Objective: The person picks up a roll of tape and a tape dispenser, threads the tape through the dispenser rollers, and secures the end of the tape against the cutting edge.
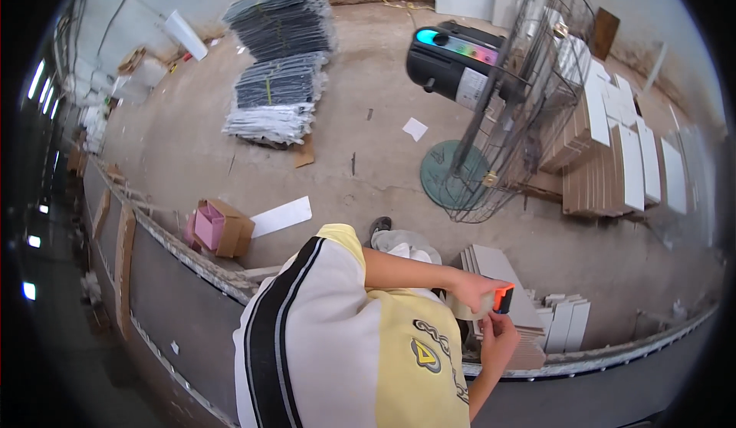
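My feed is evenly lit around the gripping left hand (470, 288); far left of it, light strips (36, 79) glare amid fisheye-bent darkness.

Around the pedestal fan (475, 87) spreads a scuffed, brown-grey floor (337, 190), meeting behind the fan a pale wall (652, 10) stained brown along its foot. Nearer the camera than the fan runs a long, dark-grey bench (172, 305) with a pale, worn edge. Far to the fan's left, bright strip lights (36, 79) shine in a dark stretch of the room.
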The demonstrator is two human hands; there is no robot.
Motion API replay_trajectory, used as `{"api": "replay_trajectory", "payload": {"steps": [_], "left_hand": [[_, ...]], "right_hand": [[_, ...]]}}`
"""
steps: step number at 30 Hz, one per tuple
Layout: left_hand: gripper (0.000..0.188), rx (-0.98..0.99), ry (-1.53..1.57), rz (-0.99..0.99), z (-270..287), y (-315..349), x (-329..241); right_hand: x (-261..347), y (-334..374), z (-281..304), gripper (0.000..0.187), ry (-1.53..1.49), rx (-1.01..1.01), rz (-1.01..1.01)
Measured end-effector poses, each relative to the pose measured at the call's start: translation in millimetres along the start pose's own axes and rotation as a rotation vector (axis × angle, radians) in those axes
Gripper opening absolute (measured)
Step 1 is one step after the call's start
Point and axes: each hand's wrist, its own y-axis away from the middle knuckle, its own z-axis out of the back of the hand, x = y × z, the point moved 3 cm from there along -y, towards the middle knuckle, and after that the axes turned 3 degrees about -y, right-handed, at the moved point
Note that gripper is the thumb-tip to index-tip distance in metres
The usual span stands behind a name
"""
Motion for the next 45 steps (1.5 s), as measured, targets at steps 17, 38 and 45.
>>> {"api": "replay_trajectory", "payload": {"steps": [17,38,45], "left_hand": [[0.116,-0.283,-0.107,-0.06,-4.9,58.2,6.5],[0.105,-0.105,0.038,-0.276,-11.8,65.1,-6.3],[0.097,0.29,0.183,0.036,-8.7,40.3,-49.4]], "right_hand": [[-10.9,-18.6,-23.7,0.013,-0.307,0.259,0.101],[-8.9,12.5,-17.7,0.023,-0.107,0.083,0.175],[8.2,64.1,-4.2,0.018,-0.064,-0.217,0.124]]}}
